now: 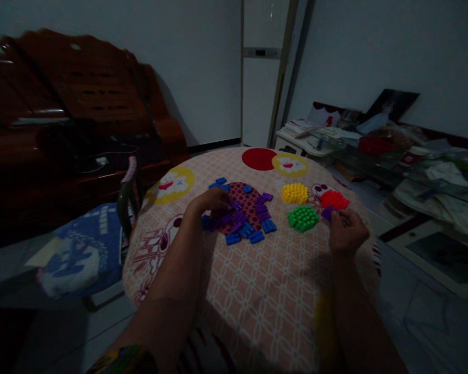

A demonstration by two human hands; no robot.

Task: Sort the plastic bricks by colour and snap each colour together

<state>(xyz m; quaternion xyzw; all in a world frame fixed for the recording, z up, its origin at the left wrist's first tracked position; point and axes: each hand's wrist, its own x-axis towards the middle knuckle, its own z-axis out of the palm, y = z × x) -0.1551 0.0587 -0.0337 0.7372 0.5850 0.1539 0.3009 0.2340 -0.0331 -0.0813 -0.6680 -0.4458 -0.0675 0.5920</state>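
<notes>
My left hand (215, 200) reaches over a loose spread of small plastic toy pieces, its fingers bent together at a purple piece (236, 205). Around it lie more purple pieces (262, 210) mixed with blue pieces (256, 237). On the right, my right hand (348, 231) pinches a purple plastic piece (328, 213) just above the table. Near that hand are three tight clusters of similar pieces: a green cluster (303, 218), a yellow cluster (295, 193) and a red cluster (334, 199). The fine shape of the pieces is too dim to make out.
The round table (249, 280) has a patterned pink cloth. A chair with a blue cushion (89, 249) stands at its left, before a carved wooden sofa (89, 98). To the right, a low glass-topped cabinet (335, 140) bears papers and bags.
</notes>
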